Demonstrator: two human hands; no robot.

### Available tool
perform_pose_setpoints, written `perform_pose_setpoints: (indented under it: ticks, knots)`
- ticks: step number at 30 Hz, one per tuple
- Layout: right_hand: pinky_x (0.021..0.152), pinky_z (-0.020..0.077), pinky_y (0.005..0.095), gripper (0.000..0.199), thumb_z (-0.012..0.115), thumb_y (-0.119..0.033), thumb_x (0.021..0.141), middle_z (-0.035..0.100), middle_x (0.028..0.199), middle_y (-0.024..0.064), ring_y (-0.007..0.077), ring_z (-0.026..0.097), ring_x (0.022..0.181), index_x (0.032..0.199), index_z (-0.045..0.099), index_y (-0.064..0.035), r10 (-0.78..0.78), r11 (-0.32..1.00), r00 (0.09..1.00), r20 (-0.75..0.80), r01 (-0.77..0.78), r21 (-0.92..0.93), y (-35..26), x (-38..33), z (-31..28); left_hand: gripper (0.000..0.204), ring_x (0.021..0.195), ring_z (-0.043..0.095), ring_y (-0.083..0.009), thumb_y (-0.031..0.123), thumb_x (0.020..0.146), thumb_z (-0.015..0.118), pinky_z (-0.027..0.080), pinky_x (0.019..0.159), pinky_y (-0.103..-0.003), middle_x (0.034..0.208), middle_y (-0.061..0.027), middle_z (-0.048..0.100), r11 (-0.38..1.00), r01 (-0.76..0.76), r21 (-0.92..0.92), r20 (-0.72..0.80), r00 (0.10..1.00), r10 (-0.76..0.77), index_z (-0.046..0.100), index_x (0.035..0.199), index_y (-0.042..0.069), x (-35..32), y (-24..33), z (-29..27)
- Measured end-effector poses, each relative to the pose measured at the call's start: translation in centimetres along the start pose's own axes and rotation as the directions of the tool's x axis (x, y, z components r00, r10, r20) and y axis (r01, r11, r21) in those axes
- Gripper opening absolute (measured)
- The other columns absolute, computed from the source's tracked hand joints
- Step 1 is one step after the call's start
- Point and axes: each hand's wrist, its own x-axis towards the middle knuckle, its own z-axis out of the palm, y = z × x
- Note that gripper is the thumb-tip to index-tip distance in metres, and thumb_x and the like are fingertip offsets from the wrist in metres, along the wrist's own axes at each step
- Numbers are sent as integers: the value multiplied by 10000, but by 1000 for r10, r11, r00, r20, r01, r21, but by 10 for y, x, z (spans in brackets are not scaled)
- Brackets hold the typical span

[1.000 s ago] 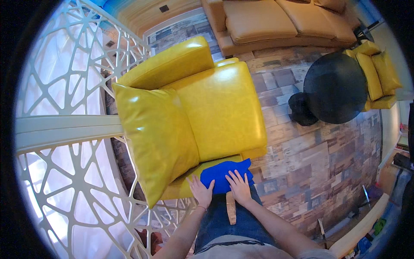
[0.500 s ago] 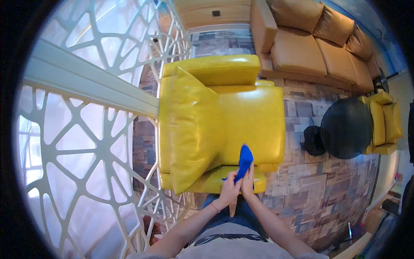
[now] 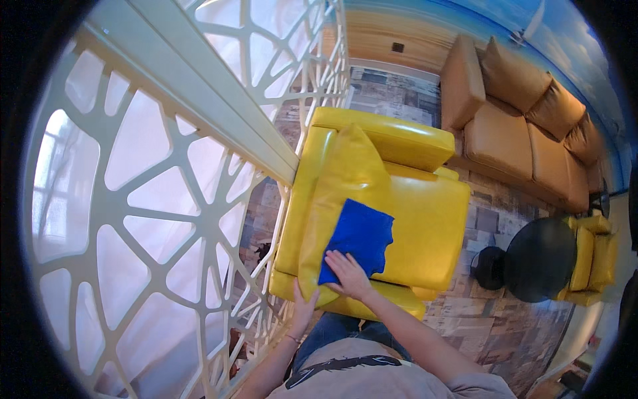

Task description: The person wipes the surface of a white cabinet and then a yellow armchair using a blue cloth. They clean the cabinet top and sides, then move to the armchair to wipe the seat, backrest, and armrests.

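Note:
A blue cloth [image 3: 359,233] lies spread over the yellow cushion [image 3: 352,156], which leans against the back of a glossy yellow armchair [image 3: 425,226]. My right hand [image 3: 347,274] rests flat on the cloth's near part, fingers stretched out. At the cushion's near corner, my left hand [image 3: 304,307] grips the edge, thumb and fingers on either side of it.
A white lattice screen [image 3: 159,216] stands close along the left, behind the armchair. Beyond it at the upper right is a tan sofa [image 3: 498,139]. A round black table [image 3: 539,259], a black stool [image 3: 488,267] and another yellow armchair [image 3: 591,256] stand to the right.
The blue cloth, bunched between both hands before, is now spread on the cushion under my right hand. My left hand has moved to the cushion's corner. The view has shifted and turned.

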Motion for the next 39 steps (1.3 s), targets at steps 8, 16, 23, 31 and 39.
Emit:
perform_pose_setpoints:
  ticks: [8, 16, 23, 31, 39]
  knots:
    - [1149, 291, 548, 599, 658, -143, 850, 450, 1523, 129, 327, 360, 1448, 1419, 498, -46, 123, 968, 973, -195, -161, -195, 32, 64, -38, 830, 1373, 406, -252, 78, 939, 674, 404, 1097, -357, 1524, -151, 368, 969, 42, -245, 69, 997, -26, 147, 1579, 46, 6, -18, 22]
    - [1170, 293, 504, 494, 621, -213, 918, 478, 1489, 138, 325, 386, 1426, 1367, 531, -27, -189, 978, 887, 421, 131, 163, -40, 28, 15, 796, 1435, 351, -272, 4, 952, 600, 336, 1162, -386, 1581, -152, 307, 958, 157, -239, 105, 985, -136, 127, 1589, 76, 10, -51, 33]
    - [1161, 322, 479, 456, 597, -299, 917, 522, 1458, 119, 325, 443, 1378, 1338, 602, -124, -101, 929, 948, 300, 198, -312, 90, 158, -53, 762, 1428, 353, -243, 41, 956, 621, 314, 1154, -333, 1566, -155, 343, 969, 99, -224, 114, 991, -75, 183, 1579, 37, 6, -9, 23]
    - [1181, 190, 604, 332, 571, -324, 951, 523, 1456, 45, 291, 333, 1447, 1203, 697, -149, 32, 836, 999, 5, -24, -549, 106, 208, -91, 756, 1422, 367, -250, 61, 956, 632, 312, 1155, -334, 1560, -165, 355, 970, 94, -224, 107, 992, -72, 197, 1574, 30, 12, -14, 29]
    - [1192, 191, 571, 473, 571, -347, 955, 432, 1547, 70, 273, 307, 1478, 1386, 569, -153, -117, 986, 836, 535, 162, -37, -35, 33, 11, 772, 1418, 379, -271, 91, 954, 646, 324, 1155, -340, 1554, -179, 364, 841, 252, -479, 147, 967, -206, 187, 1573, 30, 16, -89, 36]
